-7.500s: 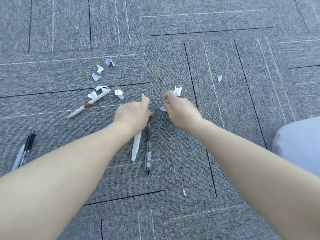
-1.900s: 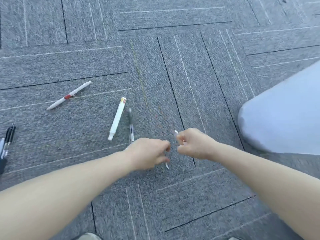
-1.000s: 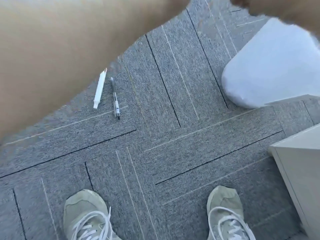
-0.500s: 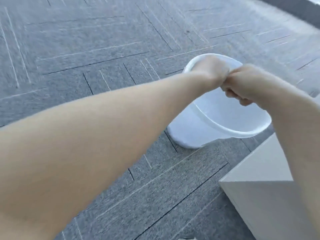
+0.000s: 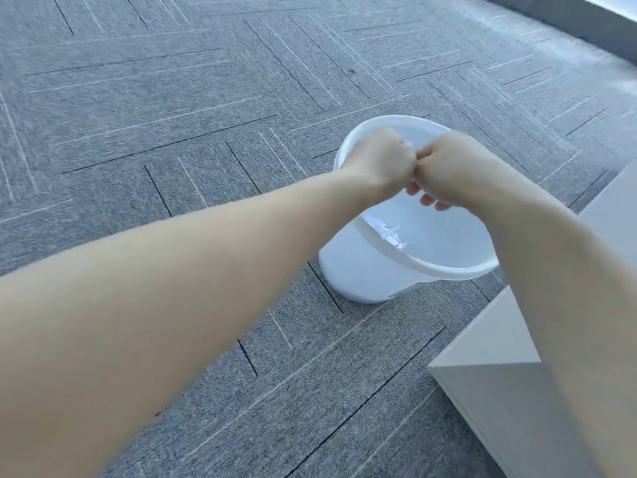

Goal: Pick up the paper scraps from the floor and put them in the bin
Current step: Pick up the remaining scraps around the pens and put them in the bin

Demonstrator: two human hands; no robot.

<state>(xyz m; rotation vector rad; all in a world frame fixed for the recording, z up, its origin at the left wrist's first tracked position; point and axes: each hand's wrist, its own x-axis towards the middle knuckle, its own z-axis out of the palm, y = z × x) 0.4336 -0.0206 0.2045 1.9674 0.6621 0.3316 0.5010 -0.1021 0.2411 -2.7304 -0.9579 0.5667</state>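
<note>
Over white bin (image 5: 362, 270), unlabelled: both fists (image 5: 382, 160).

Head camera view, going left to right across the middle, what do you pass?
Grey carpet floor → left hand → right hand, the two fists meeting over the white bin → pale cabinet at the right edge.
</note>
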